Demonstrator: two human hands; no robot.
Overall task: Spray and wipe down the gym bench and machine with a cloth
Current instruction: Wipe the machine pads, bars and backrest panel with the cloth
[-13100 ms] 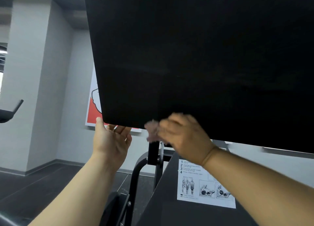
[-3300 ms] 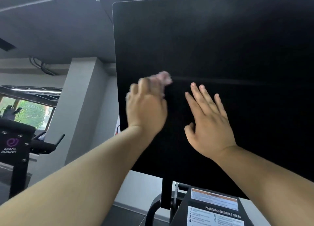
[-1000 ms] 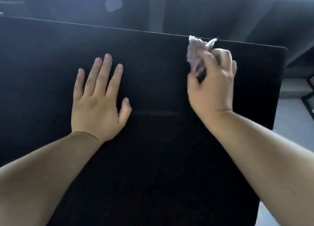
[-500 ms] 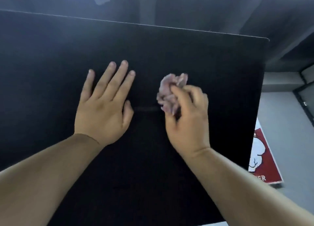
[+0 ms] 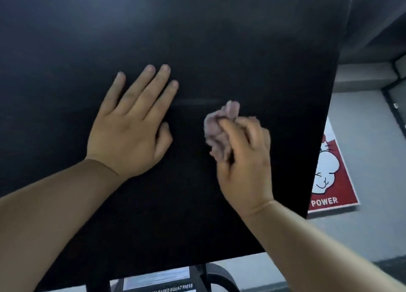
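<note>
Black pad [image 5: 219,39] blocking room, cloth [image 5: 216,129], red poster [image 5: 329,171] behind

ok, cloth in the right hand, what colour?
Pale pinkish-lilac cloth, crumpled in the right hand; head view, slightly blurred.

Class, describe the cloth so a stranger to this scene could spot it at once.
A large black pad fills most of the view. Near its middle, the right hand grips the cloth, a crumpled pinkish wad. Nothing else on the pad is fabric; the flat left hand holds nothing.
</note>
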